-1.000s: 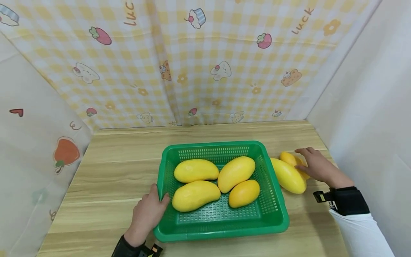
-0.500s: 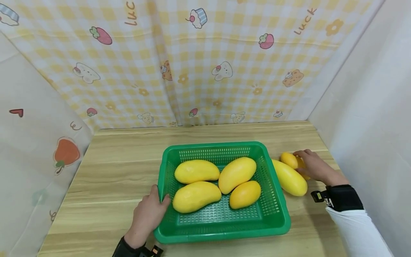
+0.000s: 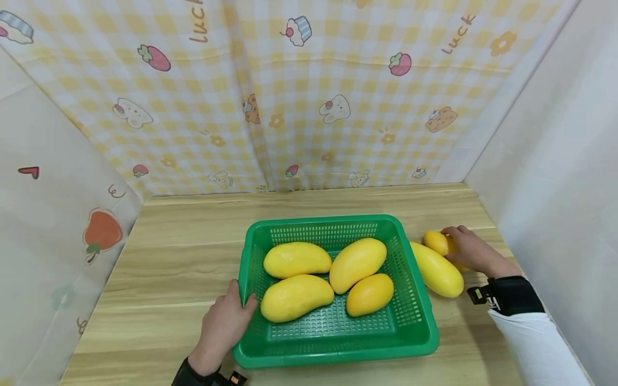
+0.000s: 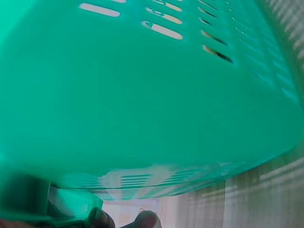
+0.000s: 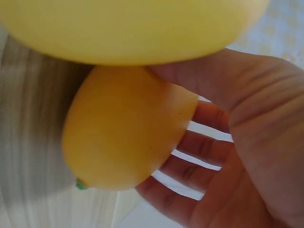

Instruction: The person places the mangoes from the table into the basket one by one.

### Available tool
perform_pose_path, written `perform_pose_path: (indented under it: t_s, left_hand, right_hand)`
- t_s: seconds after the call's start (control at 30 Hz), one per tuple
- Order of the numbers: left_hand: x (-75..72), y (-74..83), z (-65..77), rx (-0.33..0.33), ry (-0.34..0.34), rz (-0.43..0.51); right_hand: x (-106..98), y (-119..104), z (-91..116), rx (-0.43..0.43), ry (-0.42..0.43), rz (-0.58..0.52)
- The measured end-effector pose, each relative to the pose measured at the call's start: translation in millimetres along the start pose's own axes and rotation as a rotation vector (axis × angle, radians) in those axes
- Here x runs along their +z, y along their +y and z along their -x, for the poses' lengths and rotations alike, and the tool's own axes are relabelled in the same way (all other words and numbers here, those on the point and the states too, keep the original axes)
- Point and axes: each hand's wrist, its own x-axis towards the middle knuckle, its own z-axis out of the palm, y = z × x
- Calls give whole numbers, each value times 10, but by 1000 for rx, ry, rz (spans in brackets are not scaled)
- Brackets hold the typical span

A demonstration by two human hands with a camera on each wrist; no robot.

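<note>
My left hand (image 3: 224,324) grips the left rim of a green plastic basket (image 3: 338,358), thumb over the top. In the left wrist view the basket's slotted wall (image 4: 142,104) fills most of the picture, with fingertips at the bottom edge. Four sides of slotted plastic surround several yellow mangoes (image 3: 296,297) lying inside, one of them smaller and more orange (image 3: 370,295). To the right of the basket, my right hand (image 3: 473,251) holds a small orange-yellow mango (image 5: 126,133) between thumb and fingers. A large yellow mango (image 3: 438,271) lies between that hand and the basket.
Past the right fingertips, orange-yellow mango skin (image 3: 436,241) shows in the head view. Everything rests on a wood-grain table (image 3: 183,252). A checked cloth (image 3: 299,145) hangs behind, and pale sheets (image 3: 545,161) close off both sides.
My right hand has moved slightly left and down and closed round the small mango. My left hand stays on the basket rim; the view has shifted slightly.
</note>
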Motion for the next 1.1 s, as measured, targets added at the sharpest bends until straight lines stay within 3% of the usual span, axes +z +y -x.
perform_pose_path:
  t_s: [0.43, 0.67, 0.87, 1.1]
  left_hand:
    - [24, -32, 10, 8, -6, 9]
    - [22, -26, 13, -2, -5, 2]
    - [19, -22, 7, 4, 9, 2]
    - [8, -27, -4, 9, 12, -14]
  right_hand:
    - [35, 71, 105, 11, 40, 44]
    - [-126, 19, 171, 16, 114, 63]
    - [-299, -153, 226, -10, 198, 80]
    - [-424, -309, 267, -20, 196, 88]
